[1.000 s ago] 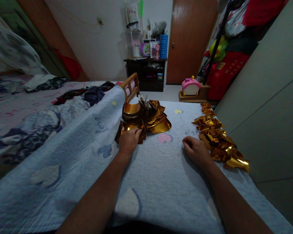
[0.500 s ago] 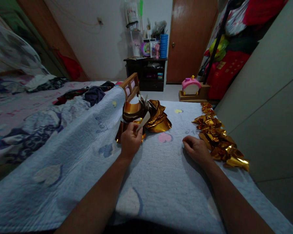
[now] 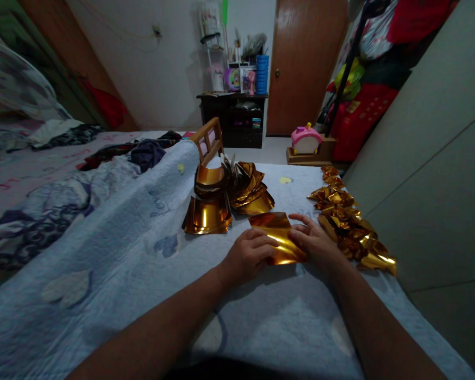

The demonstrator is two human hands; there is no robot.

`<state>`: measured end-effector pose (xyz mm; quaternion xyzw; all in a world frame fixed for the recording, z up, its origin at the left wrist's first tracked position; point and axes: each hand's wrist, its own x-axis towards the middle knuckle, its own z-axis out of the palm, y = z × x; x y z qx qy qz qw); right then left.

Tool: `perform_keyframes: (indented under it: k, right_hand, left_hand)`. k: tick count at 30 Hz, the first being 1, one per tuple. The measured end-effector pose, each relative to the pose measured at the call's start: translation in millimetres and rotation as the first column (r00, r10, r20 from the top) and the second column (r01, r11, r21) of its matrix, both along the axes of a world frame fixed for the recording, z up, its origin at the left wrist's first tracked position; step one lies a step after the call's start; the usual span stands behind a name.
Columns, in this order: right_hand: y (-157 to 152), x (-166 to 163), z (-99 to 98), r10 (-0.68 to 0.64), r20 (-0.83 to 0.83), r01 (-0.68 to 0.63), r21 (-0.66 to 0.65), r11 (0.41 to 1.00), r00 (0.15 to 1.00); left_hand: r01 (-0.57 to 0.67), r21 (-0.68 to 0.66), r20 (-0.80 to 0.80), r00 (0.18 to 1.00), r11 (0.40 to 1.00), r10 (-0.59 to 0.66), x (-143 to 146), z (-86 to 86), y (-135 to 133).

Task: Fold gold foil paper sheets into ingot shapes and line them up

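A shiny gold foil paper sheet (image 3: 282,232) lies spread in front of me, just above the quilt. Its left side is held by my left hand (image 3: 250,255), the fingers curled over the face of the sheet. My right hand (image 3: 316,241) grips the right edge between thumb and fingers, with the index finger raised off it. Beyond my left hand sits a stack of flat gold foil sheets (image 3: 208,215), and a fanned, bent pile of them (image 3: 254,189) rests beside it. Folded gold foil pieces (image 3: 342,211) run in a row along the right.
A pale blue quilt (image 3: 237,311) with heart patterns covers the surface. Behind the stacks stands a small wooden frame (image 3: 209,140). Crumpled clothes and bedding (image 3: 114,174) lie on the left. At the right rises a pale panel (image 3: 435,174).
My left hand has brought a foil sheet, seen edge-on before, from the stack rightward and nearer. My right hand, earlier closed on the quilt, has taken hold of its right edge.
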<state>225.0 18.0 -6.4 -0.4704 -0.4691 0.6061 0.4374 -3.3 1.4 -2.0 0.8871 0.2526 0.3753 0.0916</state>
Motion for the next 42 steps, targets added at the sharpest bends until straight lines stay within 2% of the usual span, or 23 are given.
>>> perform_keyframes:
  k: [3,6,12,15,19,22,24,26,29,32,34,36,42]
  right_hand:
    - [0.0,2.0,1.1,0.04,-0.005,-0.04,0.028,0.999,0.999]
    - [0.1,3.3,2.6,0.01,0.005,-0.011,0.038,0.999,1.0]
    - [-0.8,1.0,3.5,-0.032,-0.118,0.033,0.011,0.999,0.993]
    - [-1.3,-0.1,2.6,-0.048,-0.083,0.049,0.007,0.999,0.995]
    - [-2.0,-1.5,3.4,-0.07,-0.022,0.07,0.02,0.997,0.997]
    - [-2.8,-2.8,6.2,-0.036,-0.012,0.036,0.014,0.999,0.999]
    - [-3.8,-3.8,7.9,-0.022,0.013,0.022,0.014,1.0,1.0]
    - [-5.2,-5.3,8.7,-0.015,0.043,0.013,0.04,0.999,0.999]
    - [-7.8,-9.4,8.7,0.024,0.06,-0.028,0.059,0.998,0.998]
    - [-10.4,-14.7,8.3,0.102,0.065,-0.104,0.027,0.994,0.993]
    - [-11.5,-17.3,7.7,0.148,0.087,-0.15,0.022,0.988,0.985]
    - [-12.1,-18.6,6.8,0.181,0.111,-0.187,0.049,0.981,0.977]
    - [-12.0,-20.1,6.0,0.258,0.149,-0.272,0.087,0.958,0.955]
  left_hand:
    - [-0.014,-0.002,-0.047,0.999,1.0,0.014,0.7,-3.3,0.1]
    - [-0.001,-0.033,-0.077,0.997,0.999,-0.001,-1.5,-3.4,0.6]
    - [0.091,-0.113,-0.126,0.986,0.989,-0.105,-2.2,-5.6,1.0]
    - [0.132,-0.154,-0.143,0.978,0.979,-0.154,-0.9,-6.5,0.1]
    - [0.189,-0.232,-0.089,0.973,0.954,-0.214,-0.4,2.2,-3.5]
    - [0.187,-0.315,-0.01,0.98,0.93,-0.2,-1.4,11.4,-6.2]
    - [0.168,-0.353,0.061,0.986,0.921,-0.156,-2.2,14.6,-6.9]
    - [0.099,-0.337,0.12,0.991,0.936,-0.062,-2.5,14.2,-6.5]
    - [-0.105,-0.255,0.116,0.984,0.961,0.138,-1.7,9.5,-4.0]
    - [-0.287,-0.185,0.073,0.95,0.94,0.305,-0.7,3.9,-0.5]
    - [-0.285,-0.187,0.08,0.949,0.94,0.304,-0.4,0.4,1.8]
    - [-0.204,-0.249,0.103,0.967,0.947,0.235,-0.3,-2.6,3.5]
    - [-0.141,-0.466,0.14,0.963,0.874,0.23,1.9,-4.0,4.4]
